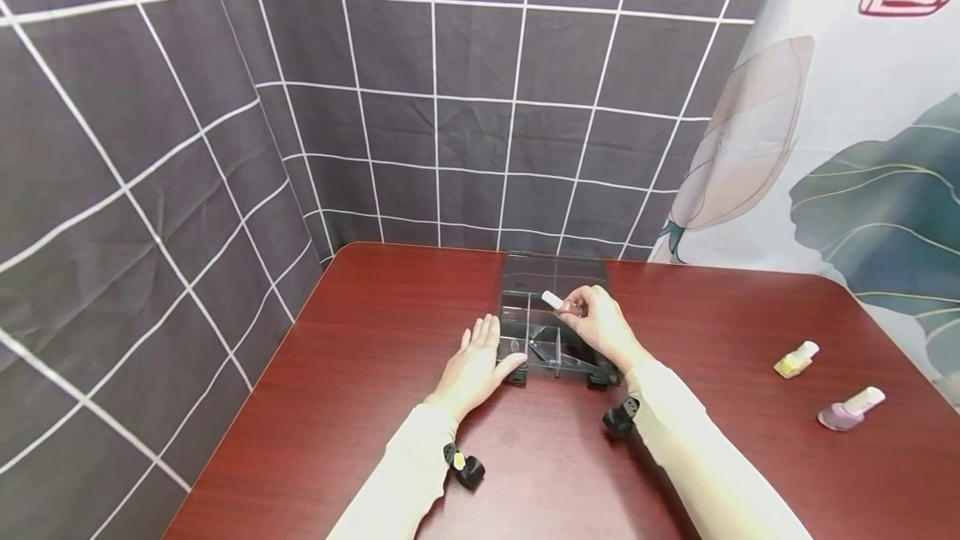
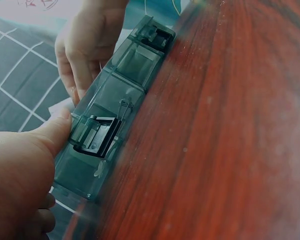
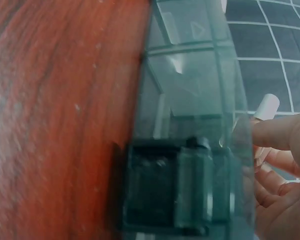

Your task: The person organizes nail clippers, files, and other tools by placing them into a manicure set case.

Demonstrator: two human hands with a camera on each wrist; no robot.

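A clear, dark-tinted compartment box (image 1: pixel 528 319) lies on the table with its lid (image 1: pixel 528 275) folded back. My left hand (image 1: pixel 471 367) is at the box's left side with straight fingers, and in the left wrist view its thumb (image 2: pixel 57 129) touches the front rim. Over the right half of the box, my right hand (image 1: pixel 606 327) pinches a small nail polish bottle (image 1: pixel 570 307) with a pinkish-brown body. The bottle is tilted, its white cap (image 3: pixel 268 106) pointing left and away in the head view. Fingers hide part of the bottle.
A yellow nail polish bottle (image 1: pixel 792 363) and a lilac one (image 1: pixel 842 415) lie toward the right of the red-brown table (image 1: pixel 390 298). Two black latches (image 2: pixel 99 137) are on the box's front. Hanging cloths (image 1: pixel 472 57) stand behind the table and at its left.
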